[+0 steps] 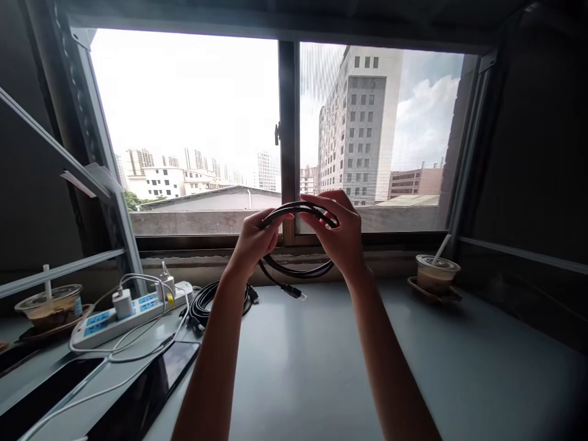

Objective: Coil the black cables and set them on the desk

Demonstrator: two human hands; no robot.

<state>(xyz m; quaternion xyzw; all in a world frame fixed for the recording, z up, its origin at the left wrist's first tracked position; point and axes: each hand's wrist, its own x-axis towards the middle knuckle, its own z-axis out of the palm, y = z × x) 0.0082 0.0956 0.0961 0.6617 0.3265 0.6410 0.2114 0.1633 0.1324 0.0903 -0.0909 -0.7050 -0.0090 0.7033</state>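
Observation:
Between both hands a black cable (298, 269) is held up in a loose coil above the table. My left hand (260, 236) is closed around the left side of the loops. On the right side, my right hand (337, 226) pinches the strands between thumb and fingers. From the bottom of the coil one end hangs free, with a black connector (293, 291) that has a pale tip. A second coiled black cable (204, 303) lies on the table, left of my left forearm and partly hidden by it.
A white power strip (133, 312) with plugged-in chargers and white cords stands at left. Dark flat devices (151, 389) lie in front of it. Plastic drink cups stand at far left (50, 306) and right (436, 272). The window (288, 135) is behind the table.

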